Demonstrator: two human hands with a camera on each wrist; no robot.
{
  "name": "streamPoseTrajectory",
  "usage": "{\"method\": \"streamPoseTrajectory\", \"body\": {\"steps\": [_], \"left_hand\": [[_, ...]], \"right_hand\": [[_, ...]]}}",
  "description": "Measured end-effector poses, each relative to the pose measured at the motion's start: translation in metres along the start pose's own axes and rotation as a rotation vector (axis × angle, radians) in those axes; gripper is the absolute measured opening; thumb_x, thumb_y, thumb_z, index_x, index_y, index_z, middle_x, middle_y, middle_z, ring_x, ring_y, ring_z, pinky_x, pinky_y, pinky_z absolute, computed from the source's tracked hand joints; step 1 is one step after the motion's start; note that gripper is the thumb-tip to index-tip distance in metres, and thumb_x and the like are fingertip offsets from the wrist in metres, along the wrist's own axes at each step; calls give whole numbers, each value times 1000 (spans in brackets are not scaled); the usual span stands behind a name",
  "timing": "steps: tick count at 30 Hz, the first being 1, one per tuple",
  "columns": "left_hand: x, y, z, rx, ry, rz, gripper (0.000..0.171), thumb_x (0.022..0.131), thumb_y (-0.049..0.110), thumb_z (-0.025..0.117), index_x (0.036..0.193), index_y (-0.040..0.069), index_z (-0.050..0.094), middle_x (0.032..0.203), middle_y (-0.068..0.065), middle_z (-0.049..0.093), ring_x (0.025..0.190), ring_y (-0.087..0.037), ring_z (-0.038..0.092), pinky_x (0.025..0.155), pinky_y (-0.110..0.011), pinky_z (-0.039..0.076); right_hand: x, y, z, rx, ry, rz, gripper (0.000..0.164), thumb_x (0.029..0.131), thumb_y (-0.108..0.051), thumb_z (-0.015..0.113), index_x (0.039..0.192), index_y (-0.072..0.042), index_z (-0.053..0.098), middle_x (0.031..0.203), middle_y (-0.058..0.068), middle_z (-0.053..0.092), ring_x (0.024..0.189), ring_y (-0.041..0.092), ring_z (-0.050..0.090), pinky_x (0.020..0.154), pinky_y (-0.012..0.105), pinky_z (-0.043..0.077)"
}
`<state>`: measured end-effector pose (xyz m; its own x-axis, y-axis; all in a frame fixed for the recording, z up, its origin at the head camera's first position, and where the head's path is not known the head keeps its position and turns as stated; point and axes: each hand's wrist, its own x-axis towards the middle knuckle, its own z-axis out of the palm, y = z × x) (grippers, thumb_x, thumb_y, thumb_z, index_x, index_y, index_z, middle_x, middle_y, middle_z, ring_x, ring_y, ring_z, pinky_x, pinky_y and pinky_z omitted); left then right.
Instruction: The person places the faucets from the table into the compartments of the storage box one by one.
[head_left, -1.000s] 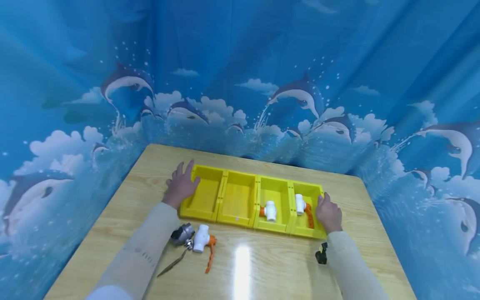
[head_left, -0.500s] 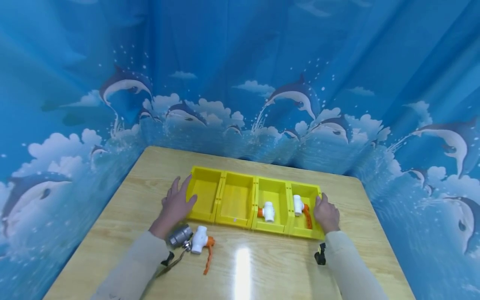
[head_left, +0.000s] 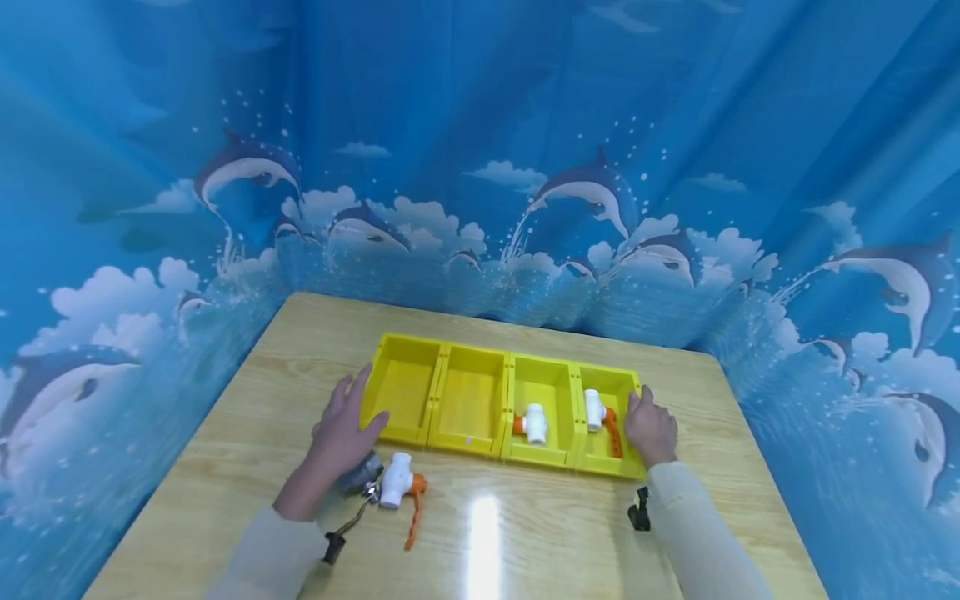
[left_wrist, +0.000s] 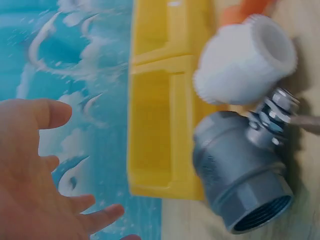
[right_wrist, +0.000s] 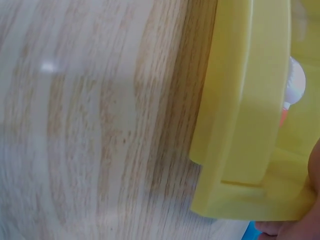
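My left hand (head_left: 339, 437) hovers with spread fingers at the left end of a row of yellow bins (head_left: 472, 392), holding nothing. Under its wrist lies a grey metal ball valve (left_wrist: 235, 160), partly hidden in the head view. A white plastic ball valve (head_left: 395, 481) with an orange handle (head_left: 415, 517) lies beside it on the table. My right hand (head_left: 651, 427) grips the right end wall of the bins, thumb over the rim. In the rightmost bin lies a white valve (head_left: 594, 410) with an orange handle; another white valve (head_left: 536, 423) lies in the bin beside it.
The bins stand on a light wooden table (head_left: 555, 525), with its front part glossy under a light reflection. A blue dolphin-print curtain (head_left: 465, 167) closes off the back and both sides. The two left bins hold no valves.
My left hand has drawn back from the left bin's end wall, toward me and slightly left, over the metal valve. My right hand stays on the right end wall.
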<state>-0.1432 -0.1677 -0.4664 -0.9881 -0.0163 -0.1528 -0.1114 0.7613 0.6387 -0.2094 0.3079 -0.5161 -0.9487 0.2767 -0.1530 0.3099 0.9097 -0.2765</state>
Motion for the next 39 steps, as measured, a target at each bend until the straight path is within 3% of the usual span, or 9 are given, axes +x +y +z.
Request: {"method": "streamPoseTrajectory", "body": {"steps": [4,11,19,24,33,39], "left_hand": [[-9,3,-7,-45,-1,-16,80,98,35,52,157,30,-2,160,-22,0,140,-52,16,100,-76,20],[-25,7,-12,-50,-21,18,79,94,26,56,158,23,9,160,-22,-4,140,-52,14,99,-78,18],[-39,11,-12,40,-6,29,79,91,27,62,156,21,18,160,-22,-1,138,-52,18,98,-77,22],[-46,5,-8,56,-71,-44,76,91,32,63,155,22,23,160,-21,0,139,-52,15,99,-77,20],[-51,-11,-10,-19,-7,-32,70,91,26,64,151,12,32,157,-27,8,137,-54,17,100,-73,28],[-52,-19,1,38,-84,-99,74,85,23,71,149,10,36,157,-28,8,135,-57,18,96,-72,33]], "right_hand": [[1,0,1,7,-15,19,65,106,-39,9,149,8,17,134,39,43,122,54,41,107,63,26],[6,-1,-4,6,-16,39,67,105,-42,7,150,7,14,135,38,42,123,53,40,109,62,24],[8,-6,-9,-8,-21,35,67,105,-43,7,151,6,14,135,39,41,123,52,41,109,62,25],[6,-7,-6,0,-24,43,67,105,-42,7,150,6,15,135,39,41,123,52,41,109,62,26],[7,-4,-4,13,-24,36,69,104,-44,5,150,7,15,137,39,40,124,52,40,109,62,25],[6,0,-1,20,-35,53,68,105,-43,6,150,7,16,137,39,40,124,52,41,109,62,25]]}}
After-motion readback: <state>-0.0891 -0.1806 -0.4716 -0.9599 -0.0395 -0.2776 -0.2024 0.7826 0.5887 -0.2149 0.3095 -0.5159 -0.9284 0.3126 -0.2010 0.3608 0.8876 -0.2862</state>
